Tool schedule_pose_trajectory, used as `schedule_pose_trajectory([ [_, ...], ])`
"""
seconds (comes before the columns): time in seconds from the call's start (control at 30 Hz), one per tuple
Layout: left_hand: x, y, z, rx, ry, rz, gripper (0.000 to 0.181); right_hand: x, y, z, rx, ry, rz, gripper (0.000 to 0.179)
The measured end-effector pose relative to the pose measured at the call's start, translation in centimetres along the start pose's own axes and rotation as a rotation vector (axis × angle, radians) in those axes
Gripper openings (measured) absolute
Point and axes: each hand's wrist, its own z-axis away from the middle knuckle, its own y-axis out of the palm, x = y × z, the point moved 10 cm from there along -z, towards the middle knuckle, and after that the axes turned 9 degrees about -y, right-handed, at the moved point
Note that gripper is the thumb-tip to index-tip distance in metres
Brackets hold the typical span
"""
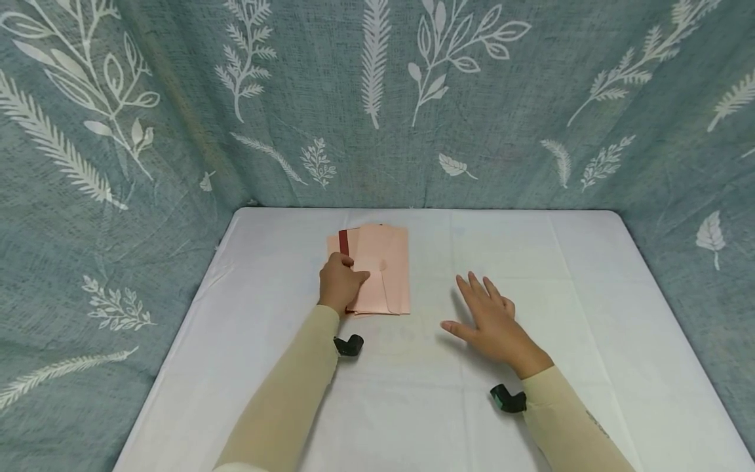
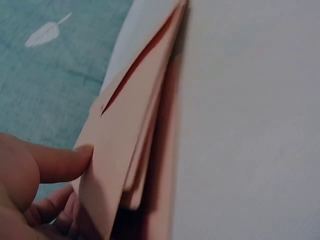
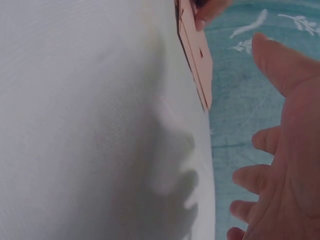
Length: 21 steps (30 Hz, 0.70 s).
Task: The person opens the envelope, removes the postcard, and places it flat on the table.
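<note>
A small stack of pink envelopes lies left of the middle on the white table, the top one with its flap facing up. My left hand pinches envelopes at the left side, thumb on top and fingers at the edge. In the left wrist view the pinched envelope tilts up, with a dark red slit along it and more pink paper beneath. A dark red strip shows near the stack's upper left. Apart from the stack, my right hand hovers over the table, fingers spread, holding nothing.
A white cloth covers the table. Behind it and along both sides hangs a blue-green curtain with white leaf prints. Small black devices sit at the left wrist and the right wrist.
</note>
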Motion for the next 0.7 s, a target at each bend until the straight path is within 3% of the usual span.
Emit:
schedule_pose_trajectory([
  [0.1,0.5,-0.8,-0.3,0.008,-0.041,0.075,0.033,-0.1,0.0,0.1,0.003,0.005,0.002,0.103],
  [0.23,1.2,-1.7,-0.5,0.026,-0.075,0.141,0.035,-0.3,-0.1,0.2,-0.004,0.010,0.000,0.102],
  [0.43,1.4,-2.0,-0.4,0.135,-0.111,0.246,0.032,-0.5,0.0,0.4,-0.006,0.013,-0.004,0.102],
  [0.7,0.9,-1.5,0.2,0.272,-0.131,0.289,0.038,-0.7,-0.1,0.8,-0.014,0.020,-0.008,0.100],
])
